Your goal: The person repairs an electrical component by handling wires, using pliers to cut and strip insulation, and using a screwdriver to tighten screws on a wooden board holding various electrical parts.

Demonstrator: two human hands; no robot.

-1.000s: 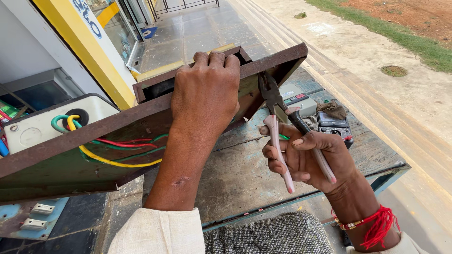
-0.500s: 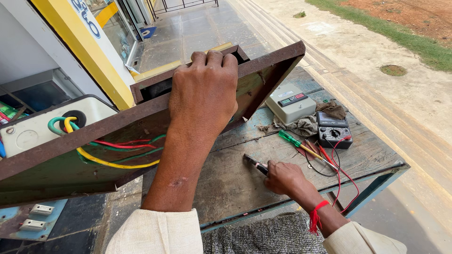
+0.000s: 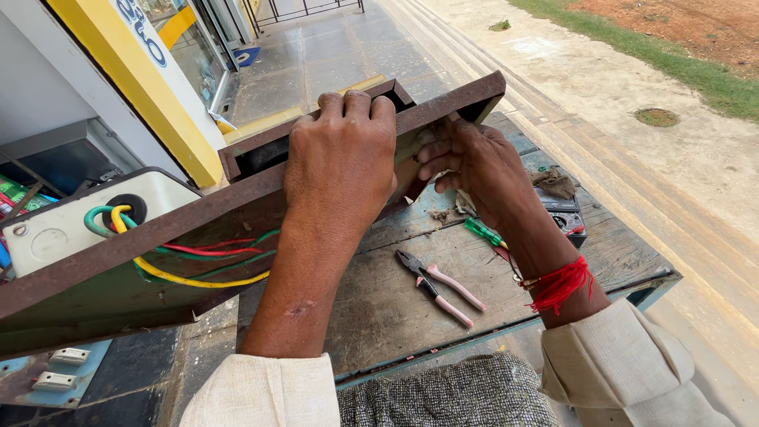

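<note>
My left hand (image 3: 341,154) grips the top edge of a rusty brown metal box (image 3: 198,221) tilted up on a worn wooden table (image 3: 395,300). My right hand (image 3: 474,162) reaches up against the box's right end, fingers curled on its inner edge. Red, yellow and green wires (image 3: 198,265) run inside the box. Pliers with pink handles (image 3: 439,286) lie flat on the table below my right wrist, apart from both hands. A green-handled screwdriver (image 3: 482,232) lies just beside my right forearm.
A white cover with a round cable hole (image 3: 71,225) sits at the box's left end. A dark meter (image 3: 563,212) and a rag (image 3: 557,184) lie behind my right arm. A yellow and white pillar (image 3: 158,95) stands at left; paved ground at right.
My right hand held the pliers in the air, lowered them onto the table, let go, and has now risen to the box's right end. The left hand has kept its grip.
</note>
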